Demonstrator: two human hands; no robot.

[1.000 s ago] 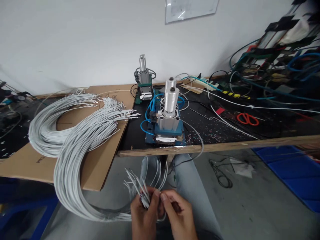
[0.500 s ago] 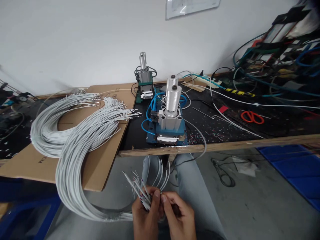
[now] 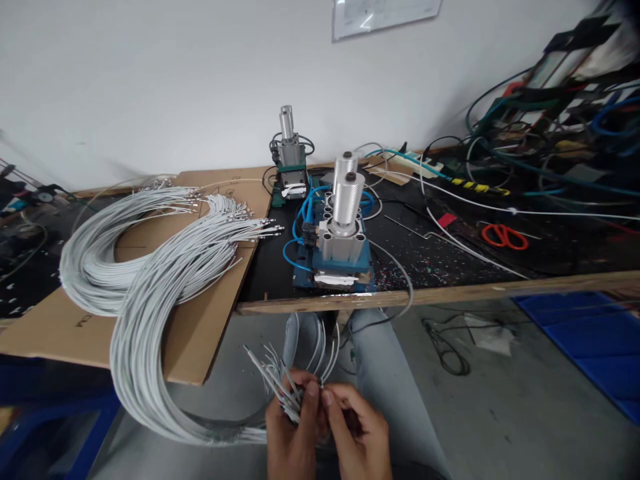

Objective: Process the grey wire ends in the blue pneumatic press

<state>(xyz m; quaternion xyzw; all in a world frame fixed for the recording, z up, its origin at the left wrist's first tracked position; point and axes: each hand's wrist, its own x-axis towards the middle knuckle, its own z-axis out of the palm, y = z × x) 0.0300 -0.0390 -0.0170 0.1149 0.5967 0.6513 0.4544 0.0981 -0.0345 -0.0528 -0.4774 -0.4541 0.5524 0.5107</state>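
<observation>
Low in the head view, my left hand (image 3: 295, 423) is closed around the end of a bundle of thin white cables (image 3: 273, 377), whose loose tips fan out up and to the left. My right hand (image 3: 356, 427) presses against it, thumb and forefinger pinched on a white cable (image 3: 330, 363) at the meeting point of both thumbs. Several cables curve upward from there. The pinched tip itself is hidden by my fingers. A thick coil of white cables (image 3: 137, 360) hangs off the bench edge and runs to my left hand.
Cardboard (image 3: 220, 327) lies under the coil. Two small pneumatic presses (image 3: 343, 247) stand on the black bench with blue air hoses. Right of them lie orange-handled scissors (image 3: 504, 236), a bent metal rod (image 3: 410, 228) and tangled hoses. A blue bin (image 3: 585, 347) sits below right.
Both hands keep nearly the same place and grip. The loose cable tips at my left hand have shifted very slightly.
</observation>
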